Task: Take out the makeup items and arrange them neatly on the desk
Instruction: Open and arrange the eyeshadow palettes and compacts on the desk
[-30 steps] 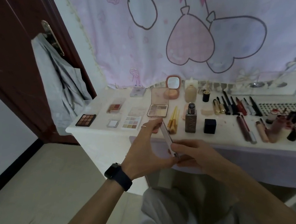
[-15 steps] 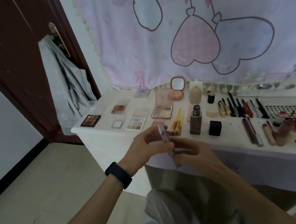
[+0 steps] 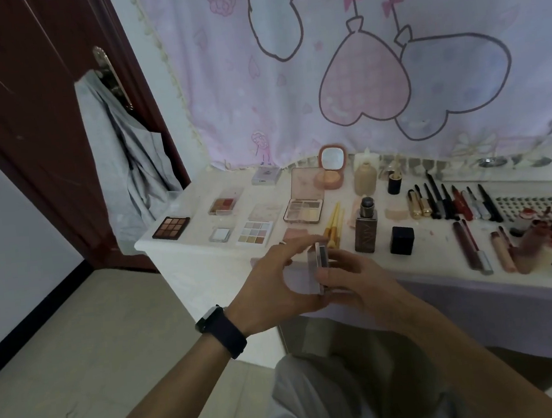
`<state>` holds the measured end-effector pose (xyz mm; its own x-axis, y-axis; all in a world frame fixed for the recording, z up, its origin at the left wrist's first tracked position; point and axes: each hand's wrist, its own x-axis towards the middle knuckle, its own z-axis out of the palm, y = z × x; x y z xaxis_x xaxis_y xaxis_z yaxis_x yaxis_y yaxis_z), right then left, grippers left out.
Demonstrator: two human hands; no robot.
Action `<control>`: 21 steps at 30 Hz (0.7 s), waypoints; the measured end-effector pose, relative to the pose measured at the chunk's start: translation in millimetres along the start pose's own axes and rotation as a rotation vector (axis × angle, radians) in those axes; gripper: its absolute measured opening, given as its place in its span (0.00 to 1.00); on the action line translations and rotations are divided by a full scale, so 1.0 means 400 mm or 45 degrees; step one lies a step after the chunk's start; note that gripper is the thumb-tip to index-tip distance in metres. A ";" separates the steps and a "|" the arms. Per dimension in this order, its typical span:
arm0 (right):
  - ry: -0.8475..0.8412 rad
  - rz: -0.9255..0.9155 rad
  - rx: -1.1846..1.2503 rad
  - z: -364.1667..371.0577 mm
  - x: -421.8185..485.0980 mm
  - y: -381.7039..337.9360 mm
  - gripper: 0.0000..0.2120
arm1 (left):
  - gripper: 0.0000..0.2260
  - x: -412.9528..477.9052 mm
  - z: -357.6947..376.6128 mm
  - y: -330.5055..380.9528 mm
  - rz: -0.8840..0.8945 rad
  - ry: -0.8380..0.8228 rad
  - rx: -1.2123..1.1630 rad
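Observation:
A thin flat makeup palette [image 3: 320,265] stands on edge between my two hands, in front of the white desk [image 3: 203,276]. My left hand [image 3: 275,286] grips its left face, fingers curled over the top edge. From the right, my right hand [image 3: 352,280] holds it with the thumb on its near edge. Laid out on the desk are a brown eyeshadow palette [image 3: 171,227], a pastel palette [image 3: 255,232], an open mirrored palette [image 3: 305,204], a round pink compact [image 3: 330,170] and a foundation bottle [image 3: 366,225].
Several lipsticks and pencils [image 3: 442,201] lie in a row at the right, with tubes and bottles [image 3: 547,243] beyond. A black cube [image 3: 402,239] sits near the front. A grey garment [image 3: 128,162] hangs on the dark door handle at left. My lap [image 3: 336,398] is below the desk edge.
The palette has turned from a slanted, long-edge pose to upright between both hands, and my hands have shifted slightly right and closed in around it.

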<state>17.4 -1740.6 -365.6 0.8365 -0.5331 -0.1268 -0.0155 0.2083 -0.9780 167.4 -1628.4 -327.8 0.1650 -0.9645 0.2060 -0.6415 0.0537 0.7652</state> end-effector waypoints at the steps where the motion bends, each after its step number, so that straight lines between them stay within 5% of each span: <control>1: -0.015 -0.052 -0.054 -0.003 -0.005 -0.001 0.34 | 0.36 -0.003 -0.006 -0.005 -0.036 -0.056 -0.096; 3: -0.028 -0.149 -0.217 -0.006 -0.019 -0.007 0.29 | 0.38 -0.005 -0.018 -0.007 -0.244 -0.107 -0.505; 5: 0.008 -0.198 -0.341 -0.011 -0.025 -0.006 0.39 | 0.36 -0.003 -0.026 -0.012 -0.525 -0.087 -0.878; 7: 0.010 -0.256 -0.444 -0.012 -0.027 0.005 0.46 | 0.35 -0.002 -0.031 -0.012 -0.703 -0.134 -0.901; 14: -0.036 -0.331 -0.644 0.005 -0.038 0.007 0.47 | 0.26 0.003 -0.034 -0.017 -0.770 -0.273 -0.914; 21: -0.123 -0.281 -0.627 -0.002 -0.035 -0.007 0.48 | 0.19 0.003 -0.011 -0.021 -0.700 -0.155 -0.967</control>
<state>5.3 -1734.5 -361.3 0.8950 -0.4381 0.0833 -0.0692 -0.3210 -0.9445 176.4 -1628.9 -331.1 0.1923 -0.9227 -0.3342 0.1698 -0.3041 0.9374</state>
